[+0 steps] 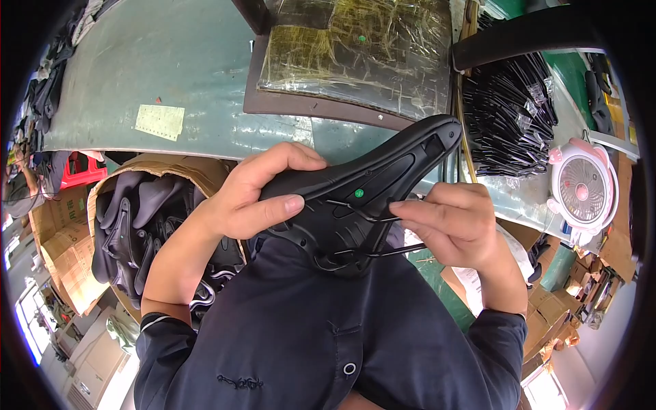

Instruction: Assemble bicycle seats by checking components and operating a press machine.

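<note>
A black bicycle saddle [376,174] is held above my lap, underside toward me, its nose pointing up and right. A small round green sticker [359,193] marks its base. My left hand [263,188] grips the wide end, thumb on the underside and fingers along the edge. Between the thumb and fingers of my right hand [447,222] is a bent black saddle rail [389,255]. Its two rods reach across the wide part of the saddle base; whether their ends are seated in it I cannot tell. My right fingers hide part of the rail.
A carton [171,166] of black saddles stands at left. Ahead is a green worktable [205,75] with a film-wrapped board [355,61] in a dark frame. Many black rails [506,109] are heaped at right, near a pink and white fan [582,188]. A red stool [82,171] stands far left.
</note>
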`<state>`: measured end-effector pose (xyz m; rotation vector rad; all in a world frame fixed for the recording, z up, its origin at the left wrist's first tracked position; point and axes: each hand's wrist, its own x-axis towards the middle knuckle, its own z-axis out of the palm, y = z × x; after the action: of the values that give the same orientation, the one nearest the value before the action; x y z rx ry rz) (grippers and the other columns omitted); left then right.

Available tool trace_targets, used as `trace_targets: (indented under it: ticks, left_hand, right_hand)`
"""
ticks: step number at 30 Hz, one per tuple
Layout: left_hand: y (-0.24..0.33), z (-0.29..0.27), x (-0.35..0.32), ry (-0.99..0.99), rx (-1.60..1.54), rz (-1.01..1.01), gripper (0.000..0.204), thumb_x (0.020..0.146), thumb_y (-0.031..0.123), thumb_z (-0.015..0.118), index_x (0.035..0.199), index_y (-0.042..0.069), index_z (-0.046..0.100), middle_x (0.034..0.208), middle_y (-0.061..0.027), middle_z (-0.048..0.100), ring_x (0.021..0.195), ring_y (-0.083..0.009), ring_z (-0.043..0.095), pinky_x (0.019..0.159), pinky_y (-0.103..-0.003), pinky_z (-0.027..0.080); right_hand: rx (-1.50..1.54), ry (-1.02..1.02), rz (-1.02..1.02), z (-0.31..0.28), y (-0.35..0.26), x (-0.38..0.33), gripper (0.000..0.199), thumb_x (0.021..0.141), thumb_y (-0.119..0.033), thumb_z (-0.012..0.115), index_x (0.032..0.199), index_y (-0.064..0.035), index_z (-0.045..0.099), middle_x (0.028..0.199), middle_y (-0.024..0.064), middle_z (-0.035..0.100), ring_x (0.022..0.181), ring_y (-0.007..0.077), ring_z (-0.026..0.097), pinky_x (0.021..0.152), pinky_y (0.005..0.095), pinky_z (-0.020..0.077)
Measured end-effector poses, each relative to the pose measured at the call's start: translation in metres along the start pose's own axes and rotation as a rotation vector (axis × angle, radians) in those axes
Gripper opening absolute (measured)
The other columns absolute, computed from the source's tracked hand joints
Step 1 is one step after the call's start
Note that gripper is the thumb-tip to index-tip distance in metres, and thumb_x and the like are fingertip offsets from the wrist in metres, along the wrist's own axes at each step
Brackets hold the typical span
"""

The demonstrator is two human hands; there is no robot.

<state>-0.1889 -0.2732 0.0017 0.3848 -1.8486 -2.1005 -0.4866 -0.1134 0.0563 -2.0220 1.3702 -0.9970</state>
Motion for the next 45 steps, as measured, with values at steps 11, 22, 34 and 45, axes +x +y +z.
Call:
trace_targets:
  ticks: [11, 22, 34, 45]
  left_hand:
    - [-0.005, 0.006, -0.001, -0.005, 0.021, 0.035, 0.044, 0.098, 0.016, 0.070, 0.134, -0.006, 0.060, 0.132, -0.0204, 0.066, 0.123, -0.0303, 0.065, 0.107, -0.039, 0.048]
    - [0.001, 0.007, 0.004, -0.054, 0.163, 0.163, 0.043, 0.094, 0.015, 0.073, 0.128, -0.008, 0.062, 0.125, -0.0235, 0.070, 0.113, -0.0355, 0.071, 0.099, -0.041, 0.054]
    - [0.008, 0.018, 0.004, 0.099, 0.044, 0.080, 0.040, 0.099, 0.012, 0.068, 0.133, -0.007, 0.060, 0.132, -0.0221, 0.070, 0.121, -0.0296, 0.068, 0.108, -0.040, 0.050]
    - [-0.039, 0.013, 0.114, 0.810, 0.306, 0.144, 0.031, 0.109, 0.023, 0.064, 0.124, -0.003, 0.064, 0.128, -0.0146, 0.069, 0.114, -0.0201, 0.066, 0.099, -0.034, 0.052]
  right_hand:
    - [0.019, -0.013, -0.014, 0.014, -0.001, -0.005, 0.036, 0.074, -0.003, 0.087, 0.110, -0.0090, 0.083, 0.066, 0.0001, 0.051, 0.050, 0.0177, 0.054, 0.044, 0.0331, 0.0427]
    - [-0.099, -0.057, -0.256, 0.018, -0.009, 0.024, 0.040, 0.067, -0.010, 0.082, 0.107, -0.0143, 0.084, 0.069, -0.0023, 0.047, 0.050, 0.0150, 0.050, 0.044, 0.0325, 0.0385]
    - [-0.189, -0.149, -0.341, -0.001, -0.004, 0.055, 0.038, 0.068, -0.013, 0.082, 0.106, -0.0141, 0.083, 0.078, 0.0003, 0.057, 0.068, 0.0188, 0.062, 0.057, 0.0338, 0.0472]
    - [-0.309, 0.557, 0.297, 0.058, 0.084, 0.071, 0.065, 0.090, -0.028, 0.080, 0.141, 0.0052, 0.057, 0.132, 0.0289, 0.062, 0.109, 0.0471, 0.069, 0.092, 0.0489, 0.0595]
